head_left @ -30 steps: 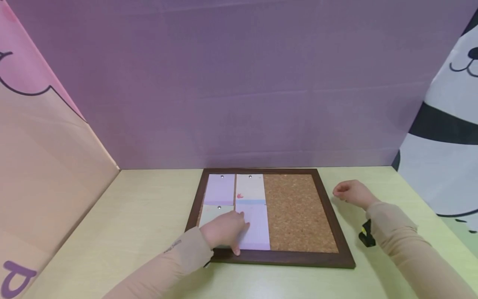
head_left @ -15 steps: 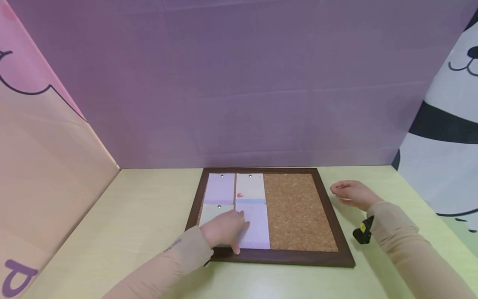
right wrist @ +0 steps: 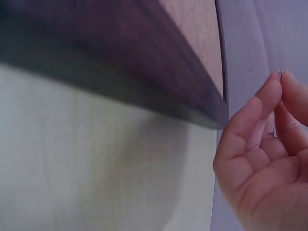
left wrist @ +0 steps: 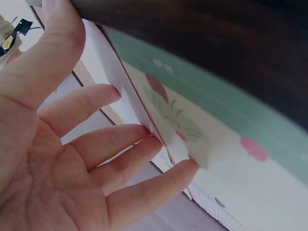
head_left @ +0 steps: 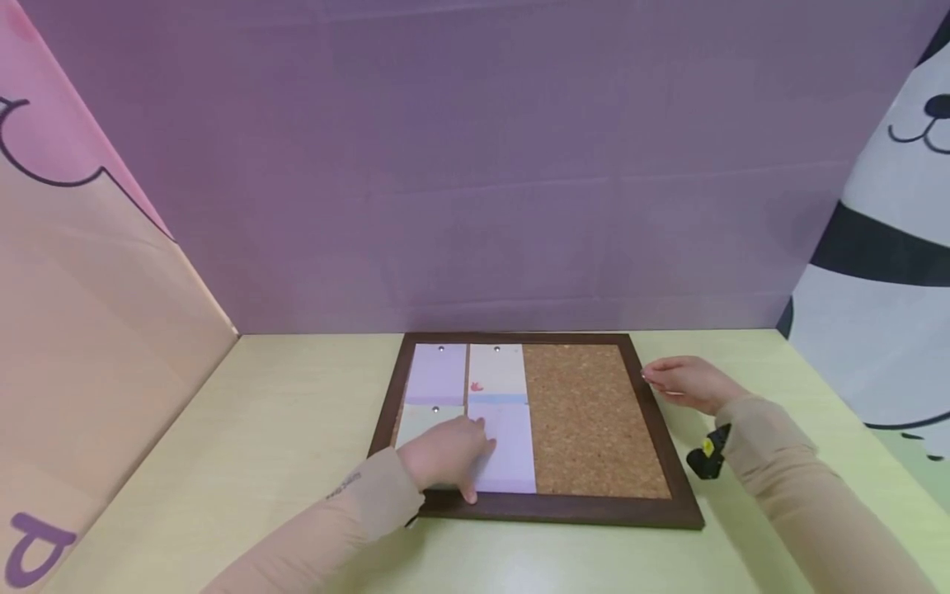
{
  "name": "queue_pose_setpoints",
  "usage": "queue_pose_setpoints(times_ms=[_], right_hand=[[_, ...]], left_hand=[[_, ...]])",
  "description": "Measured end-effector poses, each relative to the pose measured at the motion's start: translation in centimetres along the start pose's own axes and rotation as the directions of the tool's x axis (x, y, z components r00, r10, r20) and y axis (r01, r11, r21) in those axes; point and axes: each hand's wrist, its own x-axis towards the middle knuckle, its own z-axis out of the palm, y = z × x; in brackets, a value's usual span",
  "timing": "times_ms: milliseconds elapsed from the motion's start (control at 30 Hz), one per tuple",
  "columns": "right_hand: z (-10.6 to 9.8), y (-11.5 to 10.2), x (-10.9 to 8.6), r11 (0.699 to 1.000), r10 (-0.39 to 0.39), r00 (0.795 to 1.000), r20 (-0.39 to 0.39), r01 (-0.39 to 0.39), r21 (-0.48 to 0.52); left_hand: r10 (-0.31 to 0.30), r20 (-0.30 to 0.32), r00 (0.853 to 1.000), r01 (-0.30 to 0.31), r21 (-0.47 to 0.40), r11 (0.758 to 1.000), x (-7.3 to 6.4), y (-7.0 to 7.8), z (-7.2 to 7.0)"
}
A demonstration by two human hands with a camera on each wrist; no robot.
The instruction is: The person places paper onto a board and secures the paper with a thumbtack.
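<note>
A cork board (head_left: 594, 421) in a dark wooden frame lies on the table, with two rows of paper sheets on its left half. My left hand (head_left: 445, 452) rests its spread fingertips on the lower sheets: the lilac sheet (head_left: 508, 454) and the pale green sheet (left wrist: 231, 168) to its left. Just beyond the frame's right side, my right hand (head_left: 690, 384) pinches a thumbtack (right wrist: 280, 73) between thumb and forefinger; only a thin silver bit of it shows. Silver thumbtacks hold the lilac upper sheet (head_left: 434, 375), the cream sheet (head_left: 496, 371) and the green one.
The pale wooden table (head_left: 282, 429) extends around the board. A purple backdrop (head_left: 475, 165) rises behind it, with printed panels at left and right. A black wrist camera (head_left: 708, 454) with a yellow mark hangs by the right sleeve.
My right hand has moved left to the frame's right edge, its fingers together on the thumbtack. The left hand has stayed in place on the sheets.
</note>
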Motion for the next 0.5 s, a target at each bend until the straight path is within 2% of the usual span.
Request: queue_pose_setpoints(times_ms=[300, 500], right_hand=[[1.1, -1.1, 0.6, 0.996, 0.053, 0.999, -0.006, -0.053, -0.075], [1.6, -1.7, 1.0, 0.996, 0.082, 0.997, 0.007, -0.082, 0.041]], left_hand=[[0.001, 0.009, 1.000, -0.001, 0.011, 1.000, -0.1, 0.2, 0.0], [-0.008, 0.009, 1.000, 0.008, -0.003, 1.000, 0.0, 0.2, -0.1]])
